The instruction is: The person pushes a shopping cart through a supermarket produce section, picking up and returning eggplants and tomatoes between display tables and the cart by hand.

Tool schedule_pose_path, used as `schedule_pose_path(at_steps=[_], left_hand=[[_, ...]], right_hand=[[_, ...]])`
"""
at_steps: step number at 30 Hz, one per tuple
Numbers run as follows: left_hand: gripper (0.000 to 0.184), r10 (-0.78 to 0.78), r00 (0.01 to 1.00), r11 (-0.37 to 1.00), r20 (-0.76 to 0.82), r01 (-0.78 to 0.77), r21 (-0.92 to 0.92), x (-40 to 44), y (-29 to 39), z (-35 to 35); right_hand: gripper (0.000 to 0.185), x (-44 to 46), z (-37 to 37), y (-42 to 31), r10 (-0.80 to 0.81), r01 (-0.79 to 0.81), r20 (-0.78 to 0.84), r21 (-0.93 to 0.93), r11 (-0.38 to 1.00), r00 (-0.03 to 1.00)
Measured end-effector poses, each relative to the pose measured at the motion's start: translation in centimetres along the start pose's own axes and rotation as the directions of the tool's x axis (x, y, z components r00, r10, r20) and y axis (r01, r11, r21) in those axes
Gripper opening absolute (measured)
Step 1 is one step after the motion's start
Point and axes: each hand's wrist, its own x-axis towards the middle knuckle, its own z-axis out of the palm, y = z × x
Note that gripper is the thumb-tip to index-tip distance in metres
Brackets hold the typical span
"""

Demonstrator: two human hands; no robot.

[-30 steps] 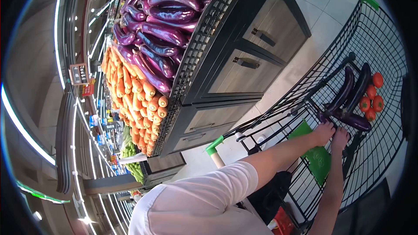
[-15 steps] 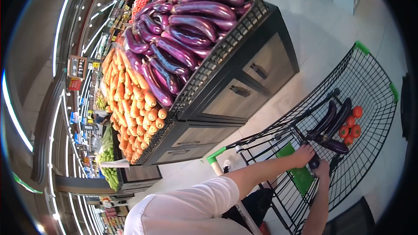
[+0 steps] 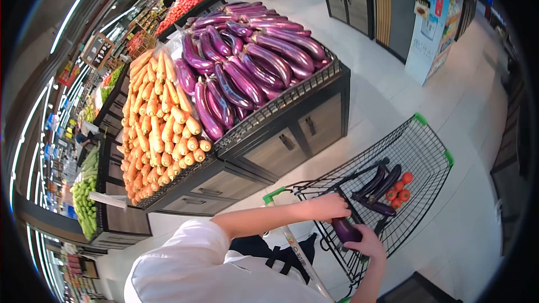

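A dark purple eggplant point(image 3: 345, 229) is held between my two hands over the near end of the shopping cart point(image 3: 401, 244). My left hand point(image 3: 330, 207) has its fingers curled at the upper end of this eggplant. Around the lower end wraps my right hand point(image 3: 368, 242). In the cart's basket, beyond my hands, several more eggplants point(image 3: 387, 180) lie in a loose group. Several red tomatoes point(image 3: 397, 195) rest right beside them.
Left of the cart stands a display with piled eggplants point(image 3: 247, 73) and carrots point(image 3: 160, 129) over wooden cabinets point(image 3: 281, 146). Green vegetables point(image 3: 84, 207) fill a stand at the far left. A poster-covered pillar point(image 3: 429, 28) rises at the back right.
My view has swung, so the cart and my hands appear lower and further left. My hands have drawn the eggplant back from the other eggplants towards the cart's near end.
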Motion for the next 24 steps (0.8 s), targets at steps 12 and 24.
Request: schedule_pose_path(at_steps=[12, 24], left_hand=[[0.035, -0.8, 0.425, 0.437, -0.423, -0.071, -0.897, -19.7, 4.0, -7.7], [0.057, -0.911, 0.295, 0.302, -0.288, 0.003, -0.953, -40.6, -3.7, -9.3]], right_hand=[[0.057, 7.1, 8.5, -21.9, -0.208, 0.274, -0.189, 0.472, 0.838, 0.96], [0.064, 20.8, 30.2, -33.3, -0.192, 0.218, -0.143, 0.198, 0.956, 0.971]])
